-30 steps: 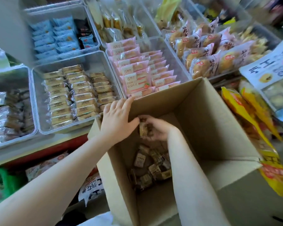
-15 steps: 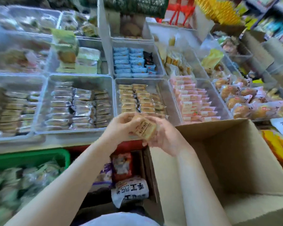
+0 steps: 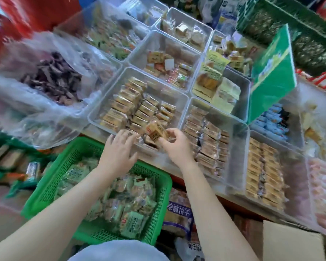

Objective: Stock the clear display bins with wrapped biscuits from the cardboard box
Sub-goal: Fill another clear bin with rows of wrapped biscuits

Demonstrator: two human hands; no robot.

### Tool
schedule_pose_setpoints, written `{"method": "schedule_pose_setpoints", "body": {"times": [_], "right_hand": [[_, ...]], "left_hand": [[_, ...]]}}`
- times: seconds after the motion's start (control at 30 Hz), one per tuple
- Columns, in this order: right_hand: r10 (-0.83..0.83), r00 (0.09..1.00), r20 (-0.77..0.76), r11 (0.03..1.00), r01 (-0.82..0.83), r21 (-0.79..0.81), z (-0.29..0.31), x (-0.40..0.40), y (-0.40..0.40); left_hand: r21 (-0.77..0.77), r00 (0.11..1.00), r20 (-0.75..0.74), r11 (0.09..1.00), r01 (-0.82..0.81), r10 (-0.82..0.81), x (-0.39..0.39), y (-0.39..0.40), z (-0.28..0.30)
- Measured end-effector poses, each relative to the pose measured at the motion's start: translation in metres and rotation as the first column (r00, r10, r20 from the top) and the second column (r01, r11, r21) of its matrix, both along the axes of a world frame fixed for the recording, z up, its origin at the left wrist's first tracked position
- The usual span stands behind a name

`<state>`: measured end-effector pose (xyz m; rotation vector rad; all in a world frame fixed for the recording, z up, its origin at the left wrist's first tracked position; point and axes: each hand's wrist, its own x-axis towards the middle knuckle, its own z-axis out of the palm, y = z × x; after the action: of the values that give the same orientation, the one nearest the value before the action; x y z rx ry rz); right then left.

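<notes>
My right hand (image 3: pixel 174 146) pinches a tan wrapped biscuit (image 3: pixel 154 131) just above the near edge of a clear display bin (image 3: pixel 102 102). That bin holds rows of the same tan packets. My left hand (image 3: pixel 119 149) hovers beside it at the bin's front rim, fingers spread and relaxed, holding nothing. A corner of the cardboard box (image 3: pixel 290 242) shows at the bottom right; its inside is out of view.
More clear bins of wrapped snacks (image 3: pixel 209 140) fill the shelf to the right and behind. A green basket (image 3: pixel 51 185) of green packets sits below my arms. A large plastic bag (image 3: pixel 36 85) of dark pieces lies at the left. A green carton (image 3: pixel 271 76) stands at the right.
Both hands left the cardboard box, lifted a biscuit out and carried it left to the bin of tan packets. My view swung left; the box is now at the bottom right.
</notes>
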<state>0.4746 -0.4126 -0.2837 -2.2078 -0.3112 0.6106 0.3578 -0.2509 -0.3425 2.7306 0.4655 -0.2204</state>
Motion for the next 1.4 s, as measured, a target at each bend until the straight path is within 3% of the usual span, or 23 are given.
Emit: {"method": "schedule_pose_setpoints", "body": {"times": [0.13, 0.23, 0.47, 0.63, 0.73, 0.87, 0.97, 1.1, 1.2, 1.3, 1.4], "right_hand": [[0.007, 0.999, 0.046, 0.989, 0.0, -0.146, -0.033, 0.018, 0.062], [0.1, 0.99, -0.101, 0.957, -0.124, -0.262, -0.059, 0.019, 0.085], [0.055, 0.985, -0.165, 0.984, -0.082, -0.157, -0.067, 0.019, 0.094], [0.15, 0.972, -0.181, 0.965, -0.183, -0.186, -0.069, 0.022, 0.095], [0.088, 0.992, -0.088, 0.99, -0.097, -0.104, -0.06, 0.019, 0.076], [-0.021, 0.998, -0.066, 0.986, 0.032, 0.164, -0.022, 0.001, -0.014], [-0.196, 0.974, -0.116, 0.942, 0.219, 0.253, 0.004, -0.006, -0.132], [-0.465, 0.858, -0.219, 0.773, 0.514, 0.372, 0.037, -0.015, -0.305], [-0.728, 0.654, -0.206, 0.549, 0.736, 0.398, 0.045, -0.027, -0.428], [-0.892, 0.415, -0.181, 0.359, 0.892, 0.275, 0.027, -0.034, -0.533], [-0.919, 0.282, -0.276, 0.286, 0.958, 0.025, -0.025, -0.032, -0.607]], "left_hand": [[0.029, 0.987, -0.08, 0.989, 0.145, -0.142, -0.009, 0.021, -0.016], [-0.027, 0.985, -0.101, 0.99, 0.137, -0.139, -0.004, 0.023, -0.018], [-0.086, 0.982, -0.125, 0.988, 0.131, -0.141, -0.004, 0.025, -0.019], [-0.023, 0.98, -0.173, 0.995, 0.096, -0.098, 0.0, 0.019, -0.014], [0.063, 0.982, -0.187, 0.998, 0.003, 0.009, 0.01, 0.003, 0.0], [0.09, 0.997, 0.028, 0.993, -0.075, 0.073, 0.032, -0.059, 0.021], [-0.056, 0.974, 0.223, 0.996, 0.063, -0.049, 0.053, -0.15, 0.029], [-0.33, 0.964, 0.178, 0.911, 0.248, -0.198, 0.066, -0.308, 0.042], [-0.471, 0.958, 0.029, 0.841, 0.264, -0.285, 0.071, -0.42, 0.049], [-0.615, 0.962, 0.001, 0.758, 0.217, -0.274, 0.076, -0.511, 0.053], [-0.7, 0.966, -0.128, 0.711, 0.071, -0.223, 0.082, -0.577, 0.048]]}}
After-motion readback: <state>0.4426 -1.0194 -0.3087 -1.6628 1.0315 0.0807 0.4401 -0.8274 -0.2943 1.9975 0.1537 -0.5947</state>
